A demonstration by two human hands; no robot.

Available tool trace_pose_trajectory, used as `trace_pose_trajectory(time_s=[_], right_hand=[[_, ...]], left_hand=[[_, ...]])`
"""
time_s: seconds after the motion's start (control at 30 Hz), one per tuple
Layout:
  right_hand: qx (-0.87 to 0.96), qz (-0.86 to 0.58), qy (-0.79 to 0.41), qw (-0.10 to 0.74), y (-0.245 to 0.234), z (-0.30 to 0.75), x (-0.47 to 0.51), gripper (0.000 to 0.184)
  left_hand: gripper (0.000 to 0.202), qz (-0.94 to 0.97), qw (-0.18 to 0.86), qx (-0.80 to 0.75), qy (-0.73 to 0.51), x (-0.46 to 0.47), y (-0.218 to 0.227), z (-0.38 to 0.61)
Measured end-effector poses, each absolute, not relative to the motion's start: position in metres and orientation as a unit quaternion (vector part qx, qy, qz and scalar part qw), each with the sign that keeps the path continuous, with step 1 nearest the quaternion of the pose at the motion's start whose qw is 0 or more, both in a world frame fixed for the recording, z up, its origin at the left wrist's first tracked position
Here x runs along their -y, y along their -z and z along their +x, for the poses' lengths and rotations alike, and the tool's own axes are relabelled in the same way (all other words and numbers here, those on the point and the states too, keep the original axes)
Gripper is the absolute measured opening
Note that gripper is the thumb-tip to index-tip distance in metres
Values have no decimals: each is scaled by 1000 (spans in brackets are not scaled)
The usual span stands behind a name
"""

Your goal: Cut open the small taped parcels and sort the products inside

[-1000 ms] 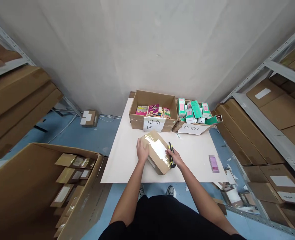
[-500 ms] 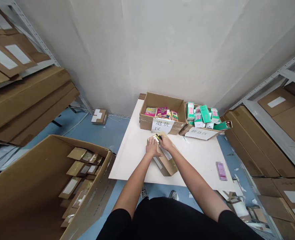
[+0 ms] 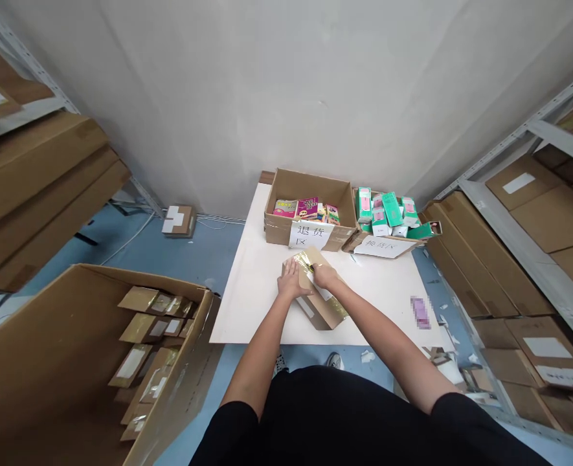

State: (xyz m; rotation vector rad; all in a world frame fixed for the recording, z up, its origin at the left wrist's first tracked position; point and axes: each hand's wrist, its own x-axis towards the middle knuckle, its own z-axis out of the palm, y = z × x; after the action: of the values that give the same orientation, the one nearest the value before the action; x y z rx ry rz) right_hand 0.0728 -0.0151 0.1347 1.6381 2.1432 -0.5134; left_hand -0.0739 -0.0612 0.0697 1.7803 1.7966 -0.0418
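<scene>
A taped brown parcel with a white label lies on the white table in front of me. My left hand rests on its left top edge with fingers laid over it, holding it steady. My right hand is closed near the parcel's far top end. A yellow and black utility knife pokes out from it onto the shiny tape.
At the table's back stand a carton of colourful booklets and a carton of green and white boxes, each with a paper sign. A big open carton with small parcels sits at left. Shelves of cartons line both sides. A pink item lies at right.
My right hand has moved with the knife from the parcel's right side to its far top end. My left hand has stayed on the parcel. The view shifted a little.
</scene>
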Motion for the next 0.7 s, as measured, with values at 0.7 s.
trace_pose_trajectory(time_s=[0.7], right_hand=[[-588, 777, 224, 1, -136, 252, 152, 51]], left_hand=[[128, 672, 253, -696, 22, 55, -76, -58]])
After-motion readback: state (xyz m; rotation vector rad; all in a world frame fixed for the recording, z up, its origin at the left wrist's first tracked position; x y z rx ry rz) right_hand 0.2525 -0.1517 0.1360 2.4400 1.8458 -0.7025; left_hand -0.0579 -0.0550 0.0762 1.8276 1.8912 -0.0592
